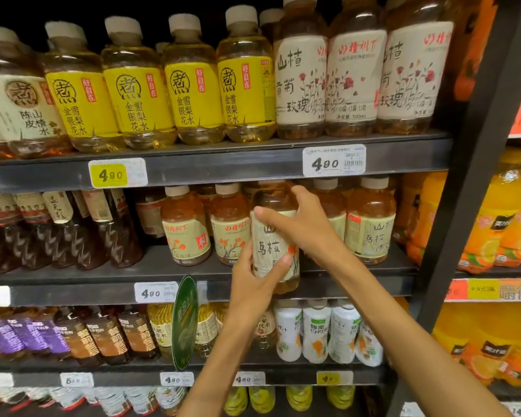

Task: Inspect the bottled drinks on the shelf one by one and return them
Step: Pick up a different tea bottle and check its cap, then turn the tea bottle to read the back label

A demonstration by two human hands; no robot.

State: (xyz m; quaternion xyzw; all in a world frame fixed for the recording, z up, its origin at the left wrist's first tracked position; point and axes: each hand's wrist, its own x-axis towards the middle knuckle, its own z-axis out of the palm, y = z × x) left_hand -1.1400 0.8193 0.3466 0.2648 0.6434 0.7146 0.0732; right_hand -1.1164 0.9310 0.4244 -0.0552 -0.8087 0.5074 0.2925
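Bottled tea with a cream label sits upright at the middle shelf's front edge, held by both hands. Left hand curls around its lower body; right hand clasps its upper part, thumb across the label. Matching bottles stand on either side.

A gap in the middle shelf row lies between neighbouring bottles.

White price tags reading 4.90 line the rail edges — one yellow tag at upper left — and a green oval sign hangs at lower centre.
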